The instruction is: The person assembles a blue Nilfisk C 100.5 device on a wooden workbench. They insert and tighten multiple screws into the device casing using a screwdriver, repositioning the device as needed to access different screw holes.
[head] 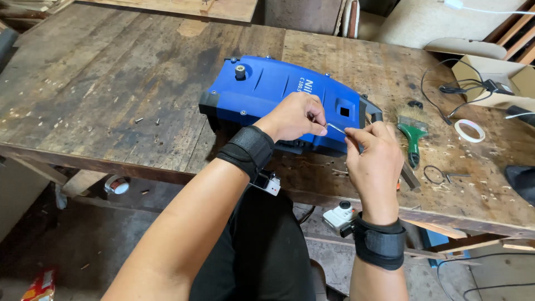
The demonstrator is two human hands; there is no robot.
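Your left hand and right hand both pinch a thin metal pin, 1 end each, fingers closed on it. It sits between your hands, just above the blue plastic housing. Judged light, stiff, smooth, likely slippery; grip near the tips. Green-handled brush lies right of your hands on the worn wooden surface.

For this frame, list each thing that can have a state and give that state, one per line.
Blue plastic machine housing: lying flat on the wooden workbench, closed.
Thin metal pin: pinched at both ends between the two hands.
Left hand: fingertips closed on the pin.
Right hand: fingertips closed on the pin.
Green-handled paintbrush: lying untouched.
White tape roll: lying flat.
Cardboard box: open.
Two loose screws: lying on the bench.
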